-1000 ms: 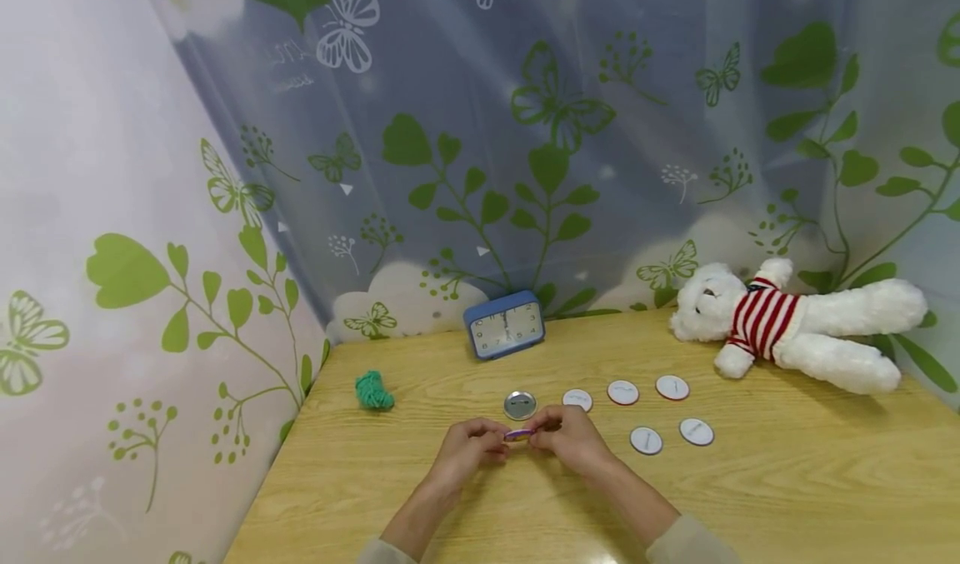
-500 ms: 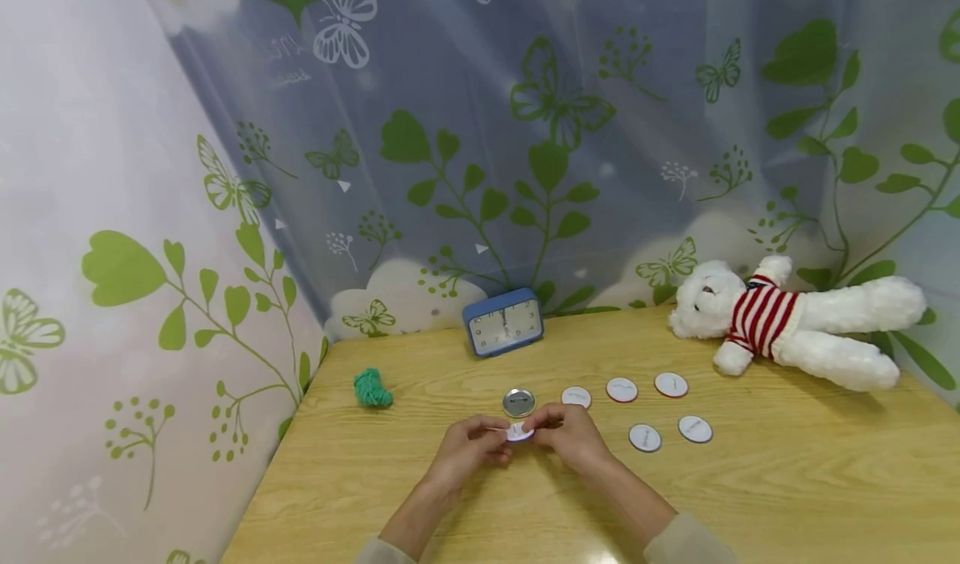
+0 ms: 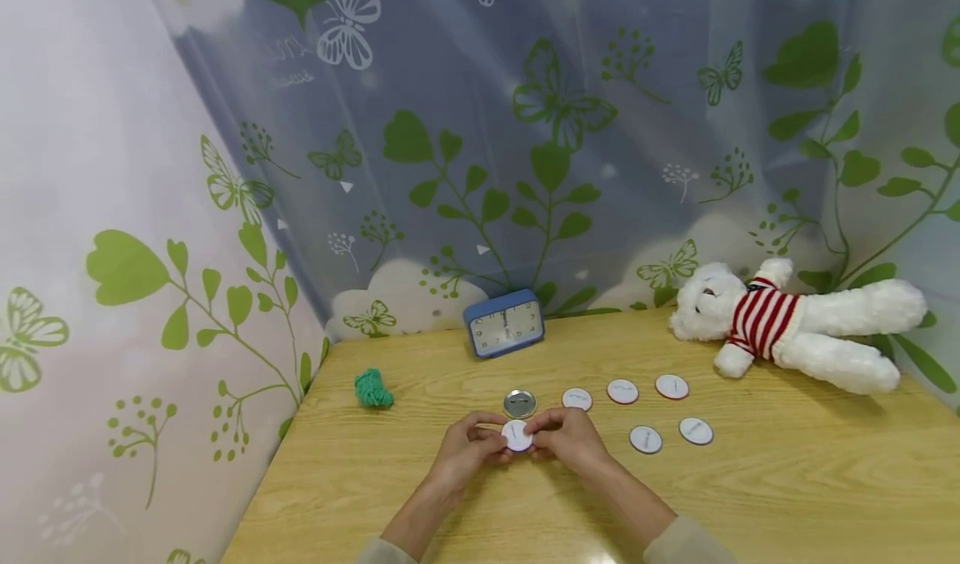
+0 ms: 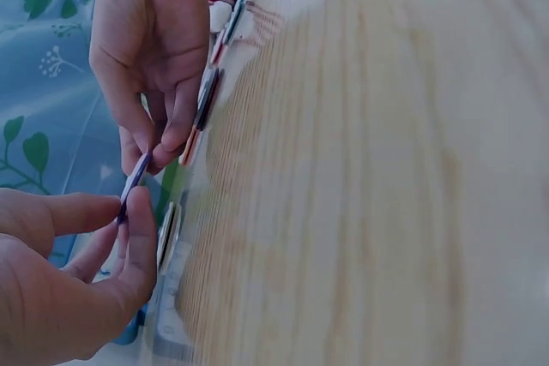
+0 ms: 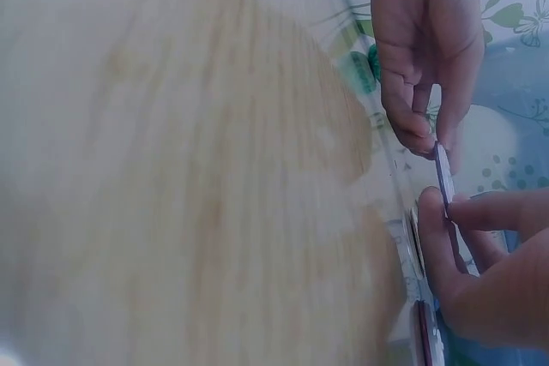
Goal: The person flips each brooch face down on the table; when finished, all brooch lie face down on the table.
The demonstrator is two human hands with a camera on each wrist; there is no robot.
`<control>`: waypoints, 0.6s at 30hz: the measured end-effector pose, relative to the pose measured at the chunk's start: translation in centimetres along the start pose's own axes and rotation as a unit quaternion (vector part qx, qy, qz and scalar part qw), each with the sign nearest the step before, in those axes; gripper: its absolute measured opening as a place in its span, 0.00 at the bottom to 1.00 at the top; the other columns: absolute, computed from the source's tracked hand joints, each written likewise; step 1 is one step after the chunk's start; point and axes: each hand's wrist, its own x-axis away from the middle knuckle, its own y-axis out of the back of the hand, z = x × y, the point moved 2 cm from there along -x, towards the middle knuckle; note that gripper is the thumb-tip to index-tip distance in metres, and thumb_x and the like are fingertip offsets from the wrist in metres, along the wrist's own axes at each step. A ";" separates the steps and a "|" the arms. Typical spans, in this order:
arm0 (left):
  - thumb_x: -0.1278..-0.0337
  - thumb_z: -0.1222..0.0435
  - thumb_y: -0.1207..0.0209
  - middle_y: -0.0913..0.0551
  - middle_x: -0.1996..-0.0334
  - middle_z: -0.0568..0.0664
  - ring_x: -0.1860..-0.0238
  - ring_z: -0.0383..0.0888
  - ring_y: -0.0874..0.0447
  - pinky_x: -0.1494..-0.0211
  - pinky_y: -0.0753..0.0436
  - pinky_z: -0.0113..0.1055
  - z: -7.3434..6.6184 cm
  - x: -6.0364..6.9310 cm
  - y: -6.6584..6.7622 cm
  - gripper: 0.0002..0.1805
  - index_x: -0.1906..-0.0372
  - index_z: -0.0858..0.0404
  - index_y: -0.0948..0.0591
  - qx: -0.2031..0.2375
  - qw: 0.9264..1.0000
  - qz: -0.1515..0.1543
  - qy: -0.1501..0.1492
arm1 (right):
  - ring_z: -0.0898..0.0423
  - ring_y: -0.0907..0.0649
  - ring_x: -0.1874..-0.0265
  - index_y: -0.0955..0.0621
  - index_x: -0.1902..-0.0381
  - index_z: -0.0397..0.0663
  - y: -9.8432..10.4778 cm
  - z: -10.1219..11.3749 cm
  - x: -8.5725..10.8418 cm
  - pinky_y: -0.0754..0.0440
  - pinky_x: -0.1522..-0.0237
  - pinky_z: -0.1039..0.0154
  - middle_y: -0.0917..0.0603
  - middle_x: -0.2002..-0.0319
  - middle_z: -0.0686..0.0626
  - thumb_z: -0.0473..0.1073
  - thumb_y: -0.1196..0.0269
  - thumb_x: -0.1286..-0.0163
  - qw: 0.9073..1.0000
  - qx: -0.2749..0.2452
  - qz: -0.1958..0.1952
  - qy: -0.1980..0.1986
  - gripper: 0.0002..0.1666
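Near the table's middle, my left hand (image 3: 467, 449) and right hand (image 3: 573, 441) pinch a round pin badge (image 3: 517, 436) from opposite sides. Its white back with a pin faces up in the head view; edge-on in the left wrist view, the badge (image 4: 135, 182) shows a purple rim. Thumb and fingers grip the badge (image 5: 443, 176) at both edges in the right wrist view. Just beyond it lies a silver-backed badge (image 3: 520, 403). A white-backed badge (image 3: 577, 399) lies beyond my right hand. The face of the held badge is turned away.
Several more badges lie face down to the right, including a red-rimmed badge (image 3: 672, 386) and a front badge (image 3: 646, 439). A blue clock (image 3: 504, 324) stands at the back. Green yarn (image 3: 372, 389) lies left; a white teddy bear (image 3: 765, 318) lies far right on the wooden table (image 3: 750, 497).
The held badge has turned from nearly edge-on to showing its white back upward. Both hands stay in almost the same place, and the other badges have not moved.
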 end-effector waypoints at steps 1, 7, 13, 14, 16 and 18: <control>0.38 0.78 0.39 0.14 0.64 0.58 0.68 0.41 0.13 0.60 0.11 0.31 0.0 0.0 0.0 0.19 0.42 0.78 0.23 -0.003 1.000 -0.002 0.000 | 0.55 0.15 0.74 0.17 0.61 0.22 0.0 -0.1 0.0 0.10 0.68 0.62 0.14 0.66 0.40 0.20 0.38 0.39 1.000 -0.004 0.002 0.000 0.08; 0.38 0.79 0.38 0.19 0.58 0.60 0.68 0.41 0.14 0.60 0.10 0.31 0.2 -0.1 0.2 0.17 0.45 0.81 0.21 -0.022 1.000 -0.019 0.004 | 0.55 0.14 0.73 0.18 0.59 0.20 -0.1 -0.3 -0.1 0.08 0.66 0.61 0.15 0.65 0.36 0.20 0.37 0.36 1.000 -0.021 0.009 -0.003 0.08; 0.36 0.77 0.39 0.16 0.60 0.60 0.68 0.42 0.14 0.63 0.09 0.34 0.3 -0.2 0.3 0.16 0.46 0.81 0.20 -0.048 0.998 -0.022 0.016 | 0.55 0.15 0.75 0.18 0.60 0.20 -0.1 -0.1 0.0 0.08 0.66 0.59 0.15 0.65 0.35 0.19 0.36 0.37 1.000 -0.012 0.005 -0.009 0.07; 0.35 0.77 0.39 0.15 0.60 0.60 0.68 0.42 0.14 0.62 0.09 0.35 0.3 -0.2 0.3 0.15 0.46 0.81 0.19 -0.055 0.998 -0.021 0.017 | 0.55 0.15 0.75 0.18 0.60 0.21 -0.1 -0.1 0.1 0.08 0.66 0.59 0.15 0.65 0.35 0.19 0.36 0.37 1.000 -0.009 0.004 -0.011 0.07; 0.34 0.75 0.38 0.14 0.60 0.60 0.67 0.43 0.14 0.62 0.09 0.36 0.2 -0.1 0.3 0.15 0.46 0.80 0.18 -0.065 0.998 -0.019 0.019 | 0.55 0.15 0.75 0.18 0.61 0.21 0.0 0.0 0.2 0.08 0.66 0.58 0.14 0.65 0.36 0.19 0.36 0.37 1.000 -0.002 0.001 -0.014 0.07; 0.34 0.74 0.38 0.13 0.60 0.60 0.66 0.42 0.14 0.60 0.09 0.35 0.0 -0.1 0.3 0.14 0.47 0.80 0.18 -0.070 0.997 -0.018 0.022 | 0.55 0.14 0.75 0.17 0.61 0.22 0.0 0.1 0.2 0.08 0.66 0.58 0.13 0.65 0.37 0.20 0.36 0.36 1.000 0.005 0.001 -0.014 0.06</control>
